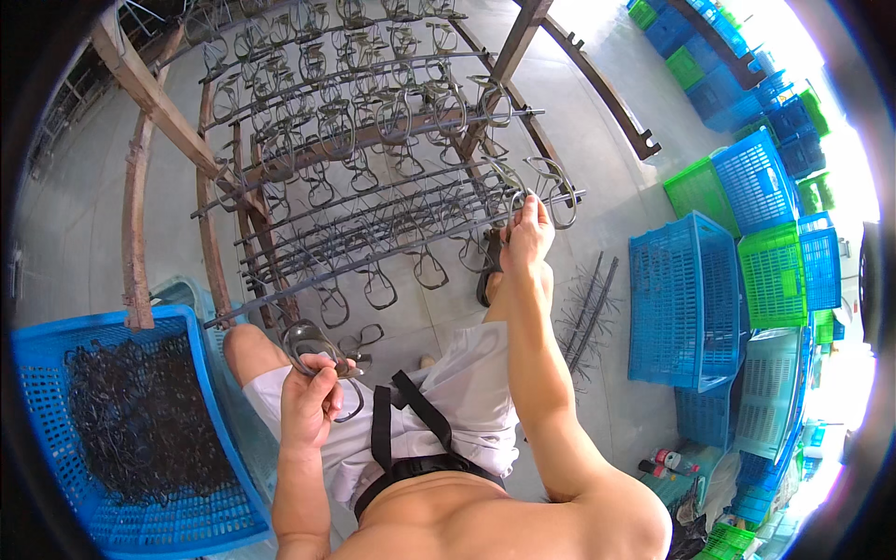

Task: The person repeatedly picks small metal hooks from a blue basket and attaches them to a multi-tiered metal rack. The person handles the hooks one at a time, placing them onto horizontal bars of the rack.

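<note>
In front of me stands a rack with several rods [373,257], from which many thin, dark, loop-shaped eyeglass frames [377,287] hang. My left hand [313,401] is closed around a small bunch of the same eyeglass frames [303,343], held low over my left thigh. My right arm reaches out to the right end of the nearest rod. There my right hand [530,233] pinches an eyeglass frame [551,191] at the rod. Whether that frame is hooked on the rod or free of it, I cannot tell.
A blue basket [112,322] full of dark thin pieces stands at my left. Brown rusty uprights [140,224] carry the rods. On the floor at right lie bristly rods [590,317]. Stacked blue crates [686,299] and green crates [775,275] line the right side, with bottles [674,461] nearby.
</note>
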